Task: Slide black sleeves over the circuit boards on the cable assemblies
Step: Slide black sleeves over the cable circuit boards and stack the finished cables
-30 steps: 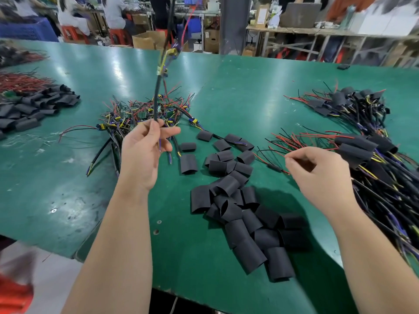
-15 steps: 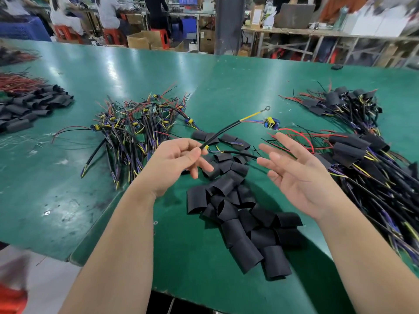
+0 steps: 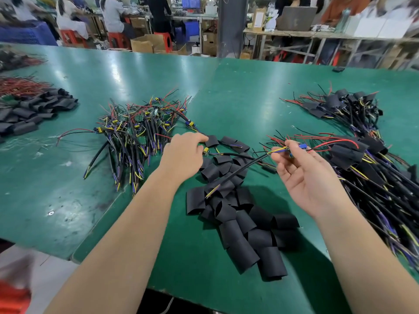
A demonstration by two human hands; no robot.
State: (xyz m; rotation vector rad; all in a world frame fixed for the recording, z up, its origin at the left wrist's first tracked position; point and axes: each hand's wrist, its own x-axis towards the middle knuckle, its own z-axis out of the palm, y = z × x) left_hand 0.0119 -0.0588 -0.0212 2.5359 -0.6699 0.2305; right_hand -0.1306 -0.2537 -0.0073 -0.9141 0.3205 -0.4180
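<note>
My right hand (image 3: 303,175) is palm up and pinches a cable assembly (image 3: 247,165) at its small blue-parted circuit board (image 3: 301,146). The black cable hangs down-left over the sleeve pile, and red and black wires trail to the right. My left hand (image 3: 182,155) lies back up at the far end of the pile of loose black sleeves (image 3: 240,220). Its curled fingertips pinch the edge of one black sleeve (image 3: 212,141). The thumb is hidden.
Bare cable assemblies with green boards (image 3: 138,128) are heaped on the left of the green table (image 3: 238,96). Sleeved assemblies (image 3: 371,168) are stacked on the right, with another bundle (image 3: 344,107) farther back. More sleeves (image 3: 29,114) lie far left. People work at benches behind.
The cable assembly passed from my left hand to my right, which now pinches it at the board. My left hand moved forward onto a sleeve at the pile's far end.
</note>
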